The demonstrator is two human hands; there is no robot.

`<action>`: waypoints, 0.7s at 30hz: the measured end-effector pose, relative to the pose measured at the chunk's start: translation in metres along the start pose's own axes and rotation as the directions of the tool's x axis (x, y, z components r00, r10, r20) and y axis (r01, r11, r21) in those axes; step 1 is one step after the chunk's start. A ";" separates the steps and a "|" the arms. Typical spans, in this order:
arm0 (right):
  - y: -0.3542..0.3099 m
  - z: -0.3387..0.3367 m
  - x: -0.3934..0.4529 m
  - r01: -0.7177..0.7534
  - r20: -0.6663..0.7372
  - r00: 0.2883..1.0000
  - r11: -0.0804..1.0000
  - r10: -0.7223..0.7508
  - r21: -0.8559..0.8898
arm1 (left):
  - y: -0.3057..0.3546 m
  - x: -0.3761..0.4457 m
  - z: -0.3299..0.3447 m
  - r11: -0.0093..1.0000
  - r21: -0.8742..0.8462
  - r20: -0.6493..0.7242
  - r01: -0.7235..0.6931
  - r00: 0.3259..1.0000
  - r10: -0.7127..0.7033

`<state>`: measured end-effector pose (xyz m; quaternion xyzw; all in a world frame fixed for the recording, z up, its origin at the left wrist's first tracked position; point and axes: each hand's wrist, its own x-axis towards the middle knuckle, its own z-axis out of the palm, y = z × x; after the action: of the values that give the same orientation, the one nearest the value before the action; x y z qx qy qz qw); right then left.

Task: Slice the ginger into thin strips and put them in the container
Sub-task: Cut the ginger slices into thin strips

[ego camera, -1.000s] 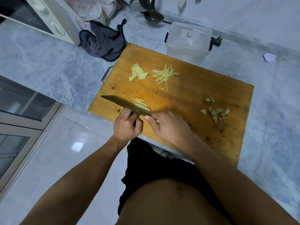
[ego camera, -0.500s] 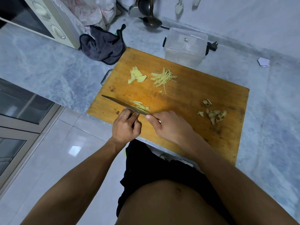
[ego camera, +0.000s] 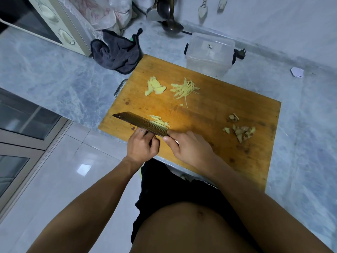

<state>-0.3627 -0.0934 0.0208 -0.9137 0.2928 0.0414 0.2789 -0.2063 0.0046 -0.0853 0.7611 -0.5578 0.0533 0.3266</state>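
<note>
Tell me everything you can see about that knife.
The knife is a cleaver with a broad, dark rectangular blade, seemingly metal. It stands on edge across the near left corner of the wooden board, beside a small pile of ginger strips it is cutting. The right hand grips its hidden handle; the left hand rests knuckles against the blade's near face.

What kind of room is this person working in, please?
Most likely a home kitchen: a marble-look counter holds a wooden cutting board with sliced ginger, a microwave stands nearby, and a ladle hangs at the wall.
</note>
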 end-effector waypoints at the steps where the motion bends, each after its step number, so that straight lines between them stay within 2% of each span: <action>1: 0.000 0.001 -0.001 0.000 -0.007 1.000 1.000 0.000 0.003 | 0.000 0.000 0.000 1.000 0.005 0.004 0.000 1.000 0.000; 6: -0.003 -0.006 0.001 -0.031 0.008 0.999 0.998 0.031 0.049 | 0.002 0.000 -0.002 0.999 0.025 0.018 -0.038 0.999 0.038; 12: -0.002 -0.018 0.000 -0.084 0.044 0.996 0.983 0.078 0.165 | 0.006 -0.007 0.003 0.996 0.072 0.056 0.043 0.997 -0.047; 16: -0.004 -0.021 -0.002 -0.078 0.048 0.996 0.984 0.071 0.158 | 0.010 -0.009 0.003 0.993 0.098 0.103 0.062 0.992 -0.073; 21: -0.007 -0.022 -0.003 -0.065 0.048 0.997 0.989 0.059 0.130 | 0.009 -0.008 0.001 0.993 0.091 0.097 0.081 0.991 -0.090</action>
<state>-0.3630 -0.0987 0.0435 -0.8826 0.3167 0.0507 0.3437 -0.2180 0.0091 -0.0855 0.7995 -0.5377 0.0247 0.2666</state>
